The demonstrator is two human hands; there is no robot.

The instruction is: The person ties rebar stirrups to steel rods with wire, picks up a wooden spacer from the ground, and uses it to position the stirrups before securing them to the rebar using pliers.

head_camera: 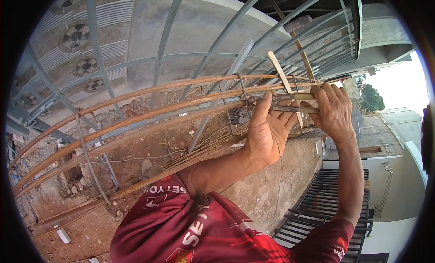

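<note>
My right hand (pixel 333 108) grips the two handles of a pair of pincers (pixel 295 109), one above the other and slightly apart. The pincers' head points left, toward a steel stirrup (pixel 243 88) on a cage of rusty rebar (pixel 190 101); the jaws are partly hidden. Palm toward me, my left hand (pixel 266 133) is beside that head, its thumb raised close to the bars. Its fingertips pass behind the pincers, so what they hold is unclear. A thin wire (pixel 281 167) hangs down across the left palm. Below the bars shows a dark bundle of wire (pixel 239 116).
Grey metal framing (pixel 226 28) rises behind the cage, before a concrete wall (pixel 153 31). A wooden strip (pixel 279 71) crosses the bars. Thin rods (pixel 200 149) lie low along the cage. Rubble covers the dirt ground (pixel 136 140); a black metal rack (pixel 312 208) is at lower right.
</note>
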